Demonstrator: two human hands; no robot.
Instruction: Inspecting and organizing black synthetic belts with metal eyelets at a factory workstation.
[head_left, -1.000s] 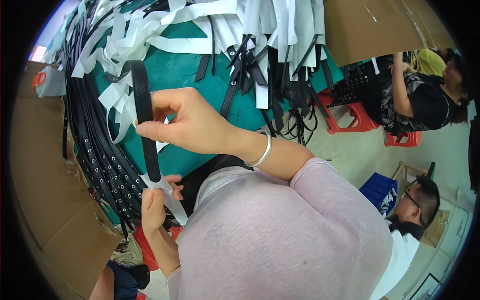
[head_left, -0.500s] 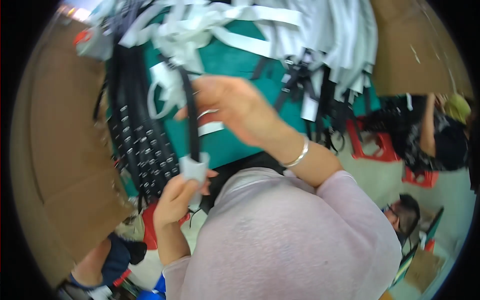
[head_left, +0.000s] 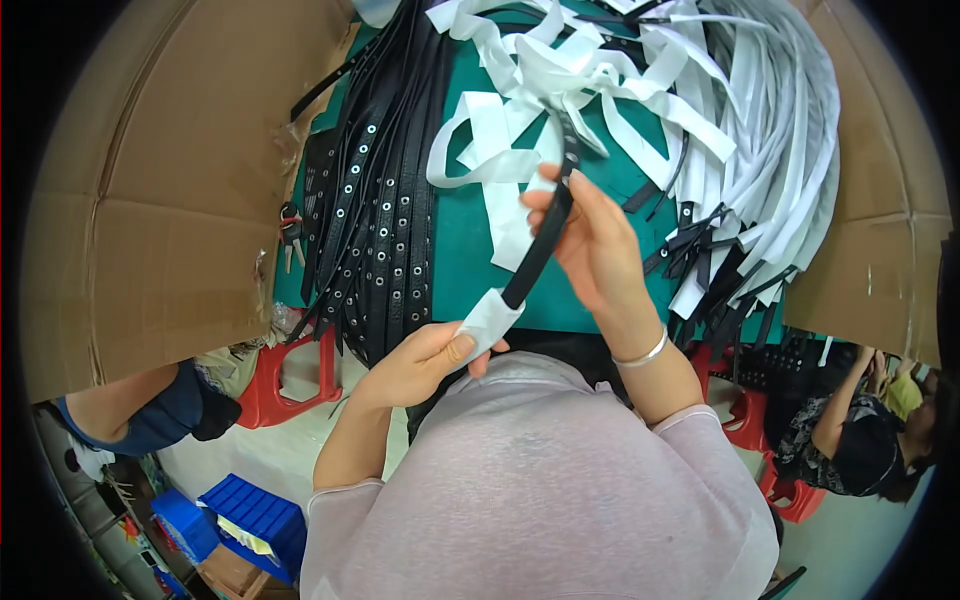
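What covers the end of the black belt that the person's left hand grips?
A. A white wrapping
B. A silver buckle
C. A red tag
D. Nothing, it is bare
A: the left hand pinches a white wrapping around the lower end of the black belt, while the right hand holds the belt higher up over the green table.
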